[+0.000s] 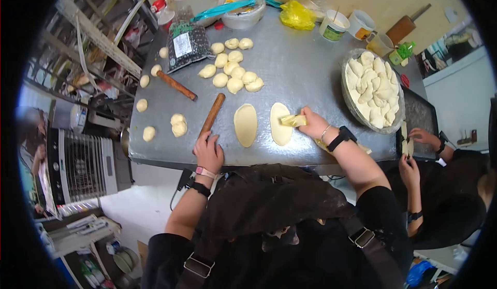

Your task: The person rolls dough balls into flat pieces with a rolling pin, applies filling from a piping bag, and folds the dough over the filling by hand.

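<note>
My right hand (315, 124) is closed around a yellowish plastic bag (293, 120), which looks like a piping bag. The bag's front end is over an oval of flattened dough (281, 133), and part of it trails below my wrist. Beside that lies a second dough oval (245, 125), flat on the metal table. My left hand (208, 153) rests on the table near its front edge with fingers stretched out. Its fingertips touch the lower end of a wooden rolling pin (213, 113), without visibly wrapping round it.
Several dough balls (235, 72) cluster mid-table, near another wooden rod (177, 86) and a dark printed bag (186, 45). A large bowl of dough pieces (346, 100) stands right. Tubs (334, 26) line the back. At right, another person's hands (411, 170) work over a dark tray (422, 114).
</note>
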{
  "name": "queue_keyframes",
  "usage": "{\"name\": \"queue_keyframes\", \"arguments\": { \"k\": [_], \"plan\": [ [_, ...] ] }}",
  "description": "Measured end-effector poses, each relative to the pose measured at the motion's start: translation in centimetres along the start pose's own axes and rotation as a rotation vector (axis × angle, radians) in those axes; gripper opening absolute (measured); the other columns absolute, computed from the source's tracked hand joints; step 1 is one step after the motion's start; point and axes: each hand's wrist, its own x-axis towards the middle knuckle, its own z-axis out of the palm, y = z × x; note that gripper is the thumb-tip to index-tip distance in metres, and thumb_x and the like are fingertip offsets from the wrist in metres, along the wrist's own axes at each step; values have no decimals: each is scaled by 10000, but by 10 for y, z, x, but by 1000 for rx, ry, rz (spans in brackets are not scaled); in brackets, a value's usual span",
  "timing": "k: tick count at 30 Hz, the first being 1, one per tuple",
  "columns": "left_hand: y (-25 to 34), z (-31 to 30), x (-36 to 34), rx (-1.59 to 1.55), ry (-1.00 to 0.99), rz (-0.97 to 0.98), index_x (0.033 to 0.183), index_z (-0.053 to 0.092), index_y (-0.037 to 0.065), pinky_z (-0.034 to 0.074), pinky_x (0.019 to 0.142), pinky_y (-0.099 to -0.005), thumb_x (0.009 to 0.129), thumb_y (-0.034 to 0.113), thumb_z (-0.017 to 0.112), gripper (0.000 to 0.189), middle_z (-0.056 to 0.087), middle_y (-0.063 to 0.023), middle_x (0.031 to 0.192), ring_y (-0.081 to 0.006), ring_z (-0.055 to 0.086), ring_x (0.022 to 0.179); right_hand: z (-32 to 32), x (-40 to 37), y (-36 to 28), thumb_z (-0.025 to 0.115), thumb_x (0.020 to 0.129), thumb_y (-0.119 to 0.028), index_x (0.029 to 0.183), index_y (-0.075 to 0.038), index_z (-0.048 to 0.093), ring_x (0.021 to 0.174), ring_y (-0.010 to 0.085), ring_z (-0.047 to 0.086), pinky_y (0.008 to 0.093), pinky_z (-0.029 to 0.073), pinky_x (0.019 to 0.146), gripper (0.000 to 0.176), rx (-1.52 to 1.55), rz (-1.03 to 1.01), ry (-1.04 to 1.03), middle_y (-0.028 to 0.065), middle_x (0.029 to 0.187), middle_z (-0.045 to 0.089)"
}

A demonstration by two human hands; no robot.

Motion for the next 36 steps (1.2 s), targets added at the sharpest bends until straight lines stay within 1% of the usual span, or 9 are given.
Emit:
{"name": "queue_keyframes", "arguments": {
  "k": [4,7,10,16,22,28,31,34,36],
  "plan": [
    [3,-3,3,11,6,10,1138,597,104,344,999,-482,753,87,622,387,509,-124,1275,-353,459,1191,3,-5,-15,695,815,-421,1151,-88,521,890,362,665,409,516,767,505,-38,-7,-23,188,948,682],
    [2,-3,3,12,3,12,1131,602,106,336,1002,-477,745,92,625,387,510,-121,1271,-348,461,1187,7,-6,-17,665,835,-513,1158,-105,560,897,355,671,410,523,768,531,-71,12,42,178,961,693],
    [2,-3,3,14,-3,6,1127,607,108,336,1002,-477,745,93,626,383,512,-120,1270,-347,463,1185,12,-5,-16,651,855,-490,1136,-131,591,878,351,675,420,526,758,459,-65,10,102,159,939,702],
    [4,-4,4,13,2,3,1112,617,109,336,1002,-476,742,90,625,370,518,-118,1262,-343,466,1180,14,-2,-16,634,877,-467,1144,-150,587,868,350,676,432,528,745,417,-149,41,120,152,933,704],
    [4,-5,4,23,2,12,1102,622,111,342,986,-470,740,91,619,363,522,-112,1259,-338,474,1165,19,-3,-17,620,896,-401,1125,-128,578,825,363,671,458,523,713,358,-269,-37,219,151,898,701],
    [0,-2,5,38,-5,22,1084,628,122,345,965,-463,737,95,620,348,532,-103,1244,-322,481,1154,10,-4,-41,646,878,-401,1130,-108,575,803,375,667,447,527,686,393,-390,64,257,159,885,695],
    [3,-3,3,28,-16,-2,1075,633,128,340,968,-460,739,92,619,338,536,-98,1240,-315,482,1153,18,6,-70,660,861,-440,1140,-102,575,803,370,669,445,529,693,447,-217,-69,234,157,874,694],
    [2,-2,4,25,-18,-2,1067,637,132,337,969,-456,742,88,617,328,539,-93,1241,-311,482,1155,43,33,-87,670,847,-464,1145,-96,579,817,364,668,442,528,702,482,-186,-268,107,161,874,694],
    [0,-3,4,27,-15,5,1064,639,132,336,967,-455,744,85,615,325,540,-90,1244,-307,483,1155,51,44,-105,663,855,-458,1144,-94,582,828,363,666,445,525,703,472,-242,-249,28,162,886,695]
  ]
}}
